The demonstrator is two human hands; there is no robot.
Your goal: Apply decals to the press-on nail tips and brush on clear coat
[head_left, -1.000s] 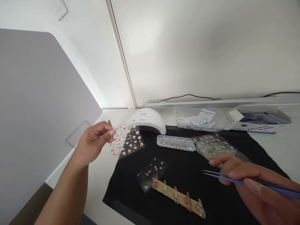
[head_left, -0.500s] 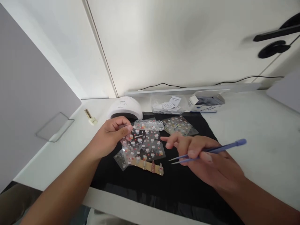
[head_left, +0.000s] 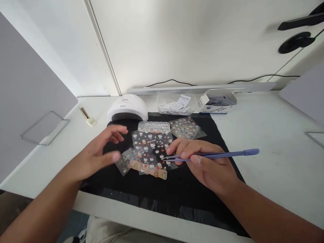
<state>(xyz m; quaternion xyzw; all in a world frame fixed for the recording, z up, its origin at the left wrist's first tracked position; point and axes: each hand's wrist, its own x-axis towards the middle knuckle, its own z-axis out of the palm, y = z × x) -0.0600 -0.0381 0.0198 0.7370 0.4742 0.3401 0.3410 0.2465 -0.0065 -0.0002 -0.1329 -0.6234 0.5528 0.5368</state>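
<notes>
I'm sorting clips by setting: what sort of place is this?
Probably a nail-art workstation: there's a strip of false nails, a clear sticker sheet and a white dome-shaped device that looks like a nail lamp.

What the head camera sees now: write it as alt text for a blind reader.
A person's right hand holds blue tweezers pointing toward a clear sheet of cartoon stickers over a black cloth; the left hand is open and holds nothing. Nearby are a strip of nail tips and a white domed device.
</notes>
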